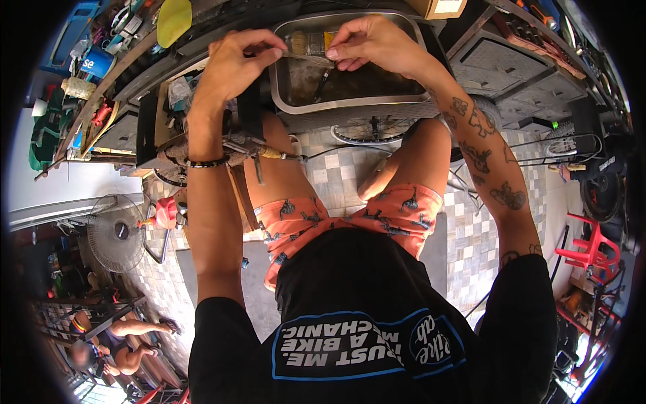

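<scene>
Above a metal tray (pixel 350 106) holding murky brown liquid, both hands are raised close together. My left hand (pixel 235 59) pinches one end of a thin greyish strand (pixel 308 59), its thumb and forefinger pressed together. The other end is between the fingertips of my right hand (pixel 367 48); the strand's exact kind is too small to make out. Behind the strand, a brush (pixel 311 43) with pale bristles and a yellow part lies at the tray's far side, partly hidden by my right fingers. A slim dark rod-like thing (pixel 323 84) slants down inside the tray.
A cluttered workbench (pixel 108 87) runs along the left. Grey drawers (pixel 511 67) stand at the right, and a cardboard box (pixel 437 7) sits behind the tray. Below it is a spoked wheel (pixel 373 129). A fan (pixel 116 232) and a seated person (pixel 124 343) are at the lower left.
</scene>
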Available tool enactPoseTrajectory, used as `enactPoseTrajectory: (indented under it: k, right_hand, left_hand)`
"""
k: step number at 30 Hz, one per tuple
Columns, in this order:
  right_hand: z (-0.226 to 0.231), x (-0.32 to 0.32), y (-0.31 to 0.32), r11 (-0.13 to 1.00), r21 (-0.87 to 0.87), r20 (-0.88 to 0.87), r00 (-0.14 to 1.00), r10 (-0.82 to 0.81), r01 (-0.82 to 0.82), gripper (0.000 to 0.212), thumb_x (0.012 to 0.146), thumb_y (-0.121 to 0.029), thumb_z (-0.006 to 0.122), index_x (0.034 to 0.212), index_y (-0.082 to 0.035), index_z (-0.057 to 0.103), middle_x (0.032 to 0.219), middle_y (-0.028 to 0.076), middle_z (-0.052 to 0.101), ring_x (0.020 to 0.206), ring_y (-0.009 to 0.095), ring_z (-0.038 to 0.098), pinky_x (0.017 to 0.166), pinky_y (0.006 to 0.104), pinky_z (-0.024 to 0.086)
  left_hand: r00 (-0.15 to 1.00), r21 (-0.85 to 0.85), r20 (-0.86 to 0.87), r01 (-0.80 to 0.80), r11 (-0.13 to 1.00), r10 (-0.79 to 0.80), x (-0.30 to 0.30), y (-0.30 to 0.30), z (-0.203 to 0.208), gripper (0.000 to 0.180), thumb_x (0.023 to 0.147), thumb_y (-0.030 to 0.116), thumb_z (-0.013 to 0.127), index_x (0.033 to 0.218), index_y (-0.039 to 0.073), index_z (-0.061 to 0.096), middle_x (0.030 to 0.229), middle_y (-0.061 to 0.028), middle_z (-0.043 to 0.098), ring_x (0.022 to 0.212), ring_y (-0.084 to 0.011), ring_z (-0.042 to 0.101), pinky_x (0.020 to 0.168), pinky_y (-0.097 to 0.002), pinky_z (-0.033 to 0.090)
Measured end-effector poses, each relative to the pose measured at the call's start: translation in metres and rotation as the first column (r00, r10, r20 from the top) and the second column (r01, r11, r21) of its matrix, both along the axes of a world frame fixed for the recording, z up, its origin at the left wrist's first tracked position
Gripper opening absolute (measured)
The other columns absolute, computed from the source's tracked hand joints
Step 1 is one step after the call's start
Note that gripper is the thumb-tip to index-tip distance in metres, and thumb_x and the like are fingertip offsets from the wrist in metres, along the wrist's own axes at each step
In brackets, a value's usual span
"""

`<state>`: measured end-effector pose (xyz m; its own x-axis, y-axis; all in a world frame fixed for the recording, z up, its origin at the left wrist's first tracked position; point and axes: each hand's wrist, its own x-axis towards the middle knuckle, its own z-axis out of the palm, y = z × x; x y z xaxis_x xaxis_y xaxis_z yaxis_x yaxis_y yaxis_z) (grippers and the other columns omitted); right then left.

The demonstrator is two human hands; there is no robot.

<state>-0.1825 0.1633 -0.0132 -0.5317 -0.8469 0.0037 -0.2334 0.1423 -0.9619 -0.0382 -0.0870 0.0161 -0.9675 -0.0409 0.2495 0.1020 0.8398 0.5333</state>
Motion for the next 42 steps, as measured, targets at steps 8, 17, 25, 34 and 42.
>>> enactPoseTrajectory:
  k: [8,17,25,34,42]
  right_hand:
    - [-0.002,-0.008,0.008,0.994,-0.074,0.003,0.997,0.08,-0.08,0.022,0.098,-0.016,0.083,0.114,-0.001,0.08,0.105,0.01,0.08,0.095,0.017,0.078,0.087,0.0301,0.065]
    - [0.005,-0.012,0.014,0.992,-0.056,0.007,0.994,0.111,-0.111,0.022,0.095,0.003,0.08,0.117,0.002,0.079,0.105,0.011,0.081,0.097,0.018,0.077,0.092,0.0295,0.062]
    - [0.001,-0.016,0.017,0.98,-0.044,-0.145,0.971,0.188,-0.196,0.023,0.099,-0.003,0.078,0.122,-0.001,0.078,0.119,0.007,0.08,0.109,0.014,0.074,0.103,0.0296,0.059]
    - [-0.002,-0.018,0.02,0.968,-0.079,-0.134,0.965,0.225,-0.236,0.022,0.1,-0.001,0.076,0.122,-0.001,0.077,0.119,0.007,0.08,0.111,0.015,0.074,0.102,0.0294,0.059]
    - [0.009,-0.011,0.02,0.986,-0.078,0.086,0.985,0.151,-0.144,0.024,0.094,0.007,0.079,0.117,0.003,0.078,0.111,0.011,0.081,0.101,0.017,0.077,0.095,0.0299,0.062]
  left_hand:
    - [0.999,0.015,0.03,-0.014,1.0,0.013,0.001,-0.011,0.013,0.017,0.097,0.02,0.077,0.11,0.013,0.084,0.1,-0.0055,0.079,0.098,-0.0191,0.071,0.092,-0.0364,0.055]
    - [0.992,0.031,0.059,0.111,0.993,-0.113,-0.007,0.005,0.004,0.019,0.096,0.022,0.077,0.111,0.01,0.082,0.102,-0.0055,0.079,0.096,-0.0192,0.07,0.092,-0.0357,0.054]
    - [0.991,0.029,0.099,0.086,0.996,-0.088,-0.009,-0.001,0.006,0.018,0.097,0.02,0.076,0.112,0.011,0.082,0.104,-0.0043,0.079,0.1,-0.0175,0.071,0.095,-0.0351,0.055]
    - [0.986,0.02,0.128,0.107,0.994,-0.109,-0.013,0.001,0.003,0.016,0.098,0.018,0.075,0.11,0.009,0.081,0.105,-0.0038,0.079,0.102,-0.0184,0.071,0.097,-0.0348,0.055]
    - [0.988,-0.017,0.118,0.101,0.995,-0.099,-0.013,0.0,0.009,0.017,0.097,0.019,0.076,0.11,0.01,0.082,0.105,-0.0044,0.08,0.102,-0.02,0.072,0.096,-0.0357,0.055]
